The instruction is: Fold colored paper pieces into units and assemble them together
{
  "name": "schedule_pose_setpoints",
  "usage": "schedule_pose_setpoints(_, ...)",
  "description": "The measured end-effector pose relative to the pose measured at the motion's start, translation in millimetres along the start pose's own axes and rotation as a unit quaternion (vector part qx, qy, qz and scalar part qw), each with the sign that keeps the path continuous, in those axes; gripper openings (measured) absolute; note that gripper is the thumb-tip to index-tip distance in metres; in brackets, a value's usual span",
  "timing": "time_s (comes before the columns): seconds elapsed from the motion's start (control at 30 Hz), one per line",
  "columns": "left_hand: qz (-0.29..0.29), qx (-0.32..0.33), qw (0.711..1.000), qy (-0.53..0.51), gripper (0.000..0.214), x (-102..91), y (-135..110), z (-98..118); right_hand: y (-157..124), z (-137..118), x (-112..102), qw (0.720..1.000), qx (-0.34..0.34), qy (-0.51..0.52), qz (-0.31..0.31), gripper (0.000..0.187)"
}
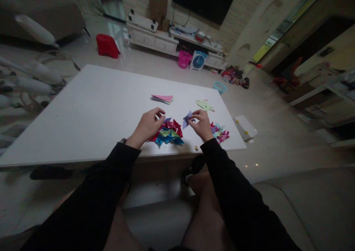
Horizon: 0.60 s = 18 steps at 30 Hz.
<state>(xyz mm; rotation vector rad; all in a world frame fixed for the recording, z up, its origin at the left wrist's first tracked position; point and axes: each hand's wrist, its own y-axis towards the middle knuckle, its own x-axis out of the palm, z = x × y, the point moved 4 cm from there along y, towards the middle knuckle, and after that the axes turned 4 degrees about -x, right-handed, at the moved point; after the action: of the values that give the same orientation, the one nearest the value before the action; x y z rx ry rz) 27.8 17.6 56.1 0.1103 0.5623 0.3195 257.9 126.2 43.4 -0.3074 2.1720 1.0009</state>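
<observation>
Between the thumb and fingers of my right hand (202,124) is a purple folded paper piece (186,120), held just above the table. My left hand (149,124) hovers at the left side of a pile of folded paper pieces (169,132), its fingers slightly curled, thumb apart, and nothing visible in them. Red, blue, green and purple pieces make up that pile. Beyond it lies a stack of flat folded papers (162,98), pink on top. Pale green folded papers (205,105) lie past my right hand. A second pile of small paper pieces (220,132) is partly hidden by that hand.
The white table (91,107) stretches far to the left. A small brownish object (196,148) sits at its near edge. On the floor are a red stool (107,46), a pink basket (184,60), a light blue bin (220,87) and a white box (245,127).
</observation>
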Motion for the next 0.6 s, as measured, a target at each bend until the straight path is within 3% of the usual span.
schedule_pose_setpoints(0.13,-0.012,0.012,1.000,0.003,0.013,1.0,-1,5,0,67,-66,0.990,0.083,-0.103,0.049,0.007)
schedule_pose_setpoints(0.23,-0.020,0.011,1.000,0.000,0.013,-1.4,-4,7,-27,120,-120,0.969,0.145,-0.198,-0.002,0.010)
schedule_pose_setpoints(0.33,-0.026,0.006,1.000,0.002,0.013,-4.3,-6,7,-77,165,-160,0.930,0.242,-0.270,-0.058,0.018)
schedule_pose_setpoints(0.47,-0.027,0.008,1.000,0.014,0.015,-5.2,-7,6,-134,197,-170,0.894,0.304,-0.295,-0.148,0.015)
schedule_pose_setpoints(0.6,-0.030,0.013,0.999,0.025,0.016,-2.2,-6,2,-149,210,-152,0.890,0.308,-0.287,-0.176,0.009)
